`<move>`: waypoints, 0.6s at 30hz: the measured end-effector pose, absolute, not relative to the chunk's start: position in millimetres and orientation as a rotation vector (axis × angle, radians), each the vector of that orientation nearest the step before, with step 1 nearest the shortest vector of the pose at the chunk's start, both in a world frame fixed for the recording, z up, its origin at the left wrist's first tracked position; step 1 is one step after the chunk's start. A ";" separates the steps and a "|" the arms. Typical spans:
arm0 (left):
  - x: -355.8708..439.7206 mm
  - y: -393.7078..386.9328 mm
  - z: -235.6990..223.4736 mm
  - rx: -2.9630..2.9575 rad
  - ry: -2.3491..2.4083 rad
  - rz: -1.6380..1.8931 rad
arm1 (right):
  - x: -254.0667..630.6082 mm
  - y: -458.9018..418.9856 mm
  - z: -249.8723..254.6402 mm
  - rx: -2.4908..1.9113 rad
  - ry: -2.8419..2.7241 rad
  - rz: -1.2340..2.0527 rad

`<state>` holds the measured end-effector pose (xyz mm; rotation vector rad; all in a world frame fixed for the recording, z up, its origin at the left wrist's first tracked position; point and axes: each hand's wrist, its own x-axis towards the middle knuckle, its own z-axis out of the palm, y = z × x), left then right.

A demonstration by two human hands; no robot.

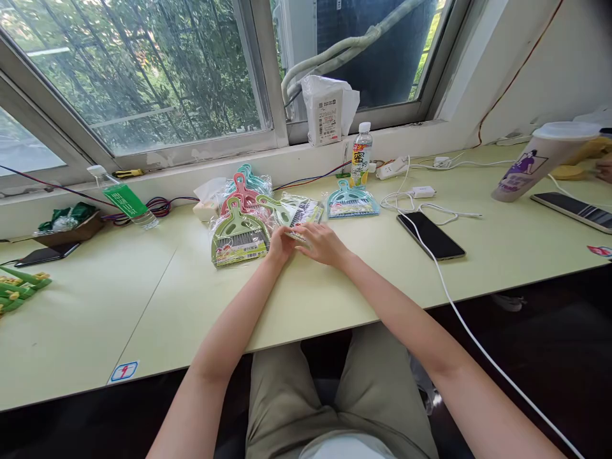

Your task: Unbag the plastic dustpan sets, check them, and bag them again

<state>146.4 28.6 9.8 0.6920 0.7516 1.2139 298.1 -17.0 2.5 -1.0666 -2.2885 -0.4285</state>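
A light-green mini dustpan and brush set in clear plastic wrap is between my two hands, tilted, with its handle pointing up and left. My left hand is closed on its lower left edge. On its lower right side, my right hand grips with bent fingers; part of the label is hidden behind them. Just left lies another wrapped green dustpan set. Behind it are a pink set and teal sets, overlapping in a pile. A blue wrapped set lies apart to the right.
A drink bottle and a tissue pack stand by the window. At right are a phone, white cables and a tilted cup. A green-labelled bottle leans at left. Another person's hand shows far right.
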 end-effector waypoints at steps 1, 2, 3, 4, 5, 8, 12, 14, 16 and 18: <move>146.1 29.8 9.6 0.676 0.773 1.215 | 298.4 -16.9 3.5 -1.115 -2.267 -0.375; 145.9 30.6 9.4 0.666 0.780 1.218 | 298.9 -16.9 4.8 -1.171 -2.254 -0.344; 145.8 31.0 9.3 0.663 0.778 1.231 | 299.5 -16.9 6.1 -1.238 -2.241 -0.329; 146.0 31.1 9.1 0.668 0.766 1.236 | 300.4 -16.8 7.4 -1.312 -2.227 -0.324; 146.2 30.9 8.7 0.680 0.748 1.233 | 301.3 -16.6 8.5 -1.393 -2.206 -0.318; 146.7 30.1 7.5 0.714 0.710 1.214 | 304.8 -14.8 10.3 -1.662 -2.071 -0.244; 145.7 29.6 7.8 0.671 0.691 1.229 | 311.8 -6.3 7.1 -1.842 -1.739 0.168; 145.2 29.4 8.9 0.645 0.683 1.246 | 316.4 0.4 3.1 -1.745 -1.529 0.527; 145.3 29.0 10.0 0.640 0.692 1.264 | 321.2 7.6 -1.7 -1.579 -1.285 0.855; 145.8 28.5 10.4 0.657 0.717 1.256 | 325.5 13.8 -6.3 -1.422 -1.077 1.020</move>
